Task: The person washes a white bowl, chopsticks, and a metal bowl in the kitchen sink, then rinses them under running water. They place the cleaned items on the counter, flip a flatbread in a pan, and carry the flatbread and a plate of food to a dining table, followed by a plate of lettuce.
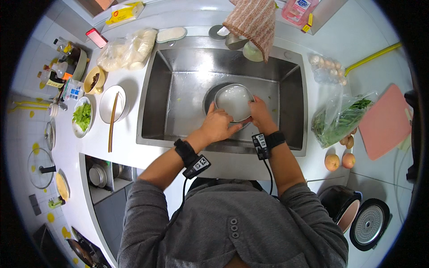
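Over the sink basin, both hands hold a round metal bowl with a pale, shiny inside; I cannot tell whether it holds water or something else. My left hand grips its near left side, thumb pointing right. On the right rim is my right hand, thumb on top and fingers partly hidden beneath. A dark round shape, partly covered by the bowl, shows below its left side. Each wrist wears a black strap with a small device and cable.
A striped cloth hangs over the sink's back edge. Left on the counter are a white bowl with chopsticks, a plate of lettuce and bagged pale food. Right are bagged greens, eggs and a pink board.
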`<state>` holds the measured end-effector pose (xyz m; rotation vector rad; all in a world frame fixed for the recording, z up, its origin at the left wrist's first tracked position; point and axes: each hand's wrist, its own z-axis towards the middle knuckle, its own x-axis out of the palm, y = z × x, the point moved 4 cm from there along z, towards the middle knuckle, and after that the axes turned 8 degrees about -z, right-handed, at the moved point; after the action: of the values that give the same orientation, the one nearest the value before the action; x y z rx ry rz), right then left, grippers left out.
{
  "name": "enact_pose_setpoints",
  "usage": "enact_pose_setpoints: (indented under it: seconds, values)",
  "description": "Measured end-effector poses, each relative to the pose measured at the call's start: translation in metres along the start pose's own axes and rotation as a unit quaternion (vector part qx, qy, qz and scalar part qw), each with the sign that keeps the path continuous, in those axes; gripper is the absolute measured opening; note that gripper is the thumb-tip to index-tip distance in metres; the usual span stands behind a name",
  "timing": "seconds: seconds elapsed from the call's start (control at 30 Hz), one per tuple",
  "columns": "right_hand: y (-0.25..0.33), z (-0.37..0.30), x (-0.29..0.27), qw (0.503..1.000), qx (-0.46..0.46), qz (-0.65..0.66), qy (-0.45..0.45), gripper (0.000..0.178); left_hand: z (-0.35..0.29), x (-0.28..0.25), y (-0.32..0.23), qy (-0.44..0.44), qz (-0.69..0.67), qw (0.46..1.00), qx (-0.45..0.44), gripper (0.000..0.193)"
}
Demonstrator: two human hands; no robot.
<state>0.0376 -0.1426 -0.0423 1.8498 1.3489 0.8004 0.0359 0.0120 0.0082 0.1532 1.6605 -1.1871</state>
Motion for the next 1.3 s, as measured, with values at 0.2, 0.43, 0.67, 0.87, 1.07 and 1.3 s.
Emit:
enact_pose_setpoints:
  seconds: [0.2,0.43,0.67,0.87,1.07,1.3]
  values:
    - [0.005,0.0,0.004,0.999,0.026,0.035,-0.026,0.037,-0.002,-0.014,0.03,-0.368,-0.311,0.868,-0.116,0.039]
    - [0.033,-0.006,0.003,0.797,-0.334,-0.47,-0.181,0.03,0.003,0.015,0.038,-0.155,-0.753,0.586,-0.256,0.071]
    - [0.022,0.034,0.036,0.719,-0.172,-0.672,0.046,0.02,0.0,0.024,0.024,-0.131,-0.746,0.595,-0.27,0.073]
    - [0.006,0.025,0.07,0.896,-0.13,-0.375,0.199,0.023,0.001,0.02,0.026,-0.11,-0.751,0.607,-0.236,0.076]
    - [0.023,-0.002,0.083,0.638,-0.216,-0.649,0.355,0.015,-0.004,0.013,0.039,-0.014,-0.765,0.587,-0.264,0.078]
    - [0.045,0.041,0.064,0.779,-0.208,-0.556,0.202,0.018,-0.004,0.013,0.032,-0.075,-0.754,0.604,-0.245,0.074]
